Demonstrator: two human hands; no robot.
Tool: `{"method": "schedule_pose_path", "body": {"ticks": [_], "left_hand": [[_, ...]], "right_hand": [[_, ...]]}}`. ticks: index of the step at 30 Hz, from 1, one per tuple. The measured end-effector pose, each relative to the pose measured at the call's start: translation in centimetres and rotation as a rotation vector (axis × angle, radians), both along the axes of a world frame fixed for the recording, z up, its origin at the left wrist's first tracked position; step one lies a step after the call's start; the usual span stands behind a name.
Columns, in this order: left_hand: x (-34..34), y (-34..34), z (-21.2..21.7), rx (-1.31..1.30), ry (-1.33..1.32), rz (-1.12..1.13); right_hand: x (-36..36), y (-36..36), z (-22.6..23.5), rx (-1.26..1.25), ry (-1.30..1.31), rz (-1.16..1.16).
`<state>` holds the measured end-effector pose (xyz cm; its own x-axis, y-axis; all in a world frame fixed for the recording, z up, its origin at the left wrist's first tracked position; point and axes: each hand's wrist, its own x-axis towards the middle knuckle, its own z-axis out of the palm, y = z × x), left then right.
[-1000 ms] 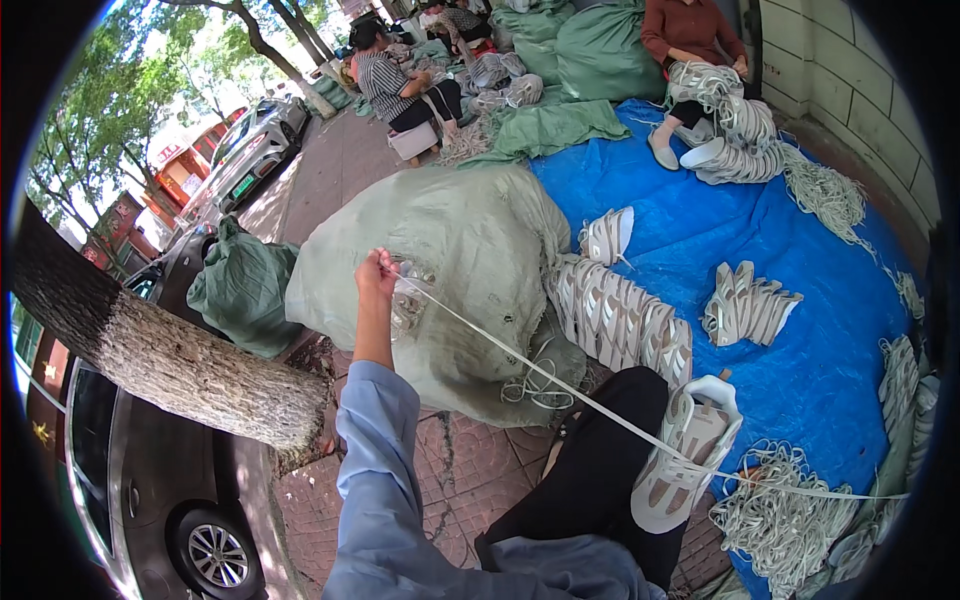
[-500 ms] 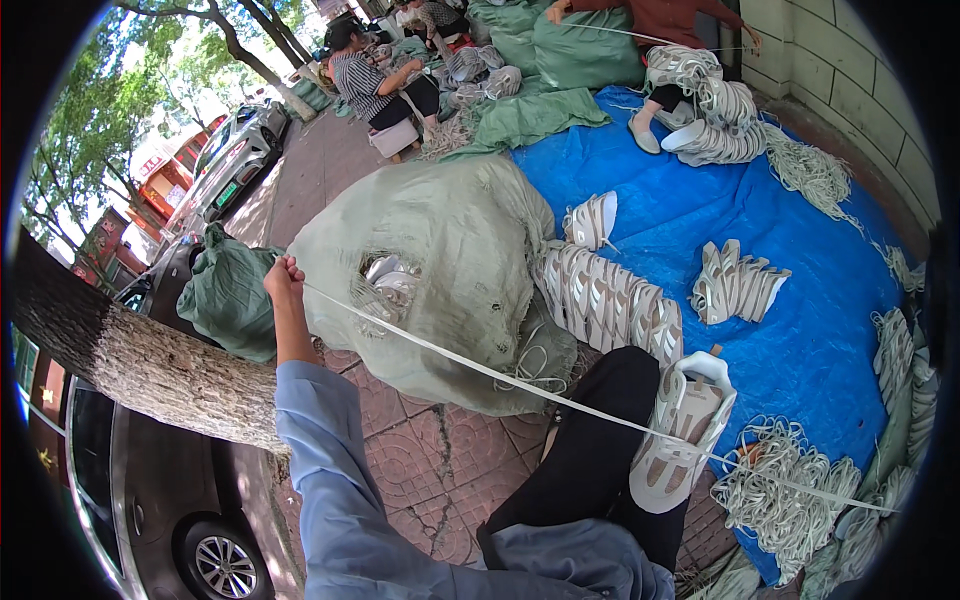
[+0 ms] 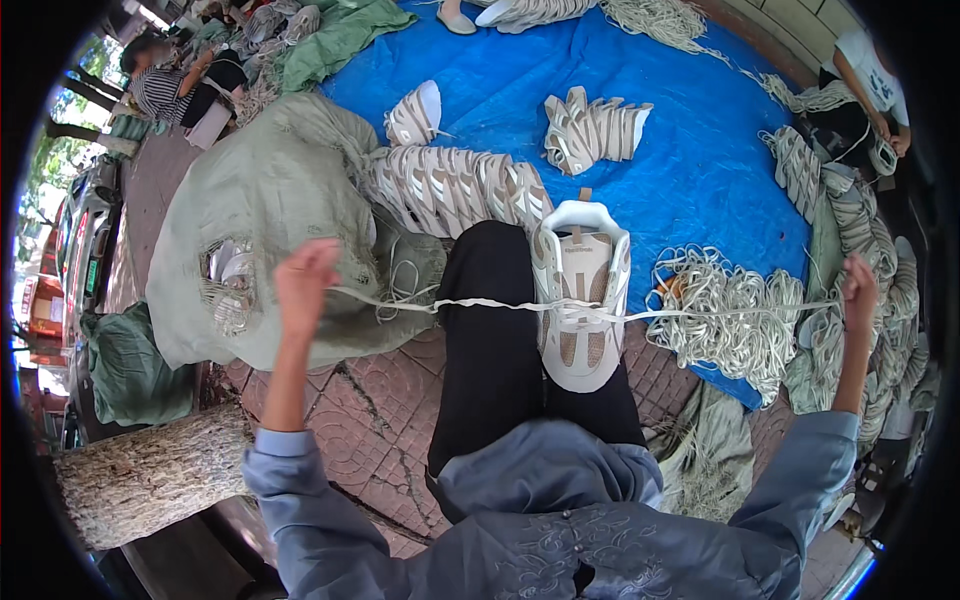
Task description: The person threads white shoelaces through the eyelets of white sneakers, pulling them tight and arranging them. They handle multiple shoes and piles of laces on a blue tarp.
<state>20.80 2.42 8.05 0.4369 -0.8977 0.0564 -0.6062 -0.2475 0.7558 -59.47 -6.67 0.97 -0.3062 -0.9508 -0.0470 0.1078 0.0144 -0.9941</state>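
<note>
A white and beige sneaker (image 3: 578, 290) rests on my lap, toe toward me. A long white shoelace (image 3: 470, 303) runs through it and stretches taut to both sides. My left hand (image 3: 303, 283) is raised out to the left, pinching one lace end. My right hand (image 3: 858, 283) is raised far out to the right, gripping the other end. A heap of loose white laces (image 3: 735, 315) lies on the blue tarp (image 3: 700, 150) just right of the sneaker.
Rows of matching sneakers (image 3: 455, 185) and another cluster (image 3: 592, 128) lie on the tarp. A large grey-green sack (image 3: 270, 220) with shoes inside sits at left. A tree trunk (image 3: 150, 475) stands at lower left. Other people sit at top left and far right beside lace bundles (image 3: 860, 230).
The view swung to centre on my lap. My left hand came in from the far left, and my right hand now shows at the right, holding the lace stretched level.
</note>
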Motion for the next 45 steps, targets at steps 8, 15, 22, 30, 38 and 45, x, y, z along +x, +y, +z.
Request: {"method": "schedule_pose_path", "body": {"ticks": [8,15,22,30,38,45], "left_hand": [[-19.9,-1.1,-8.1,-0.230,0.042,-0.539],[-20.6,0.0,-8.5,-0.161,-0.143,-0.518],[-21.6,0.5,-8.6,-0.241,-0.282,-0.560],[-21.3,0.8,-8.2,-0.366,-0.557,-0.753],[-20.8,-1.4,-6.5,0.012,-0.840,-1.034],[-22.1,-4.4,-5.9,0.293,-0.529,-0.971]], "right_hand": [[39.9,4.4,2.2,0.230,0.297,0.750],[43.2,5.5,0.0,0.237,0.271,0.841],[42.6,4.7,0.5,0.454,0.034,0.859],[43.1,6.4,0.8,0.466,0.020,0.846],[39.5,6.7,-0.8,0.221,0.059,0.662],[36.5,6.5,-3.7,0.079,0.185,0.603]]}}
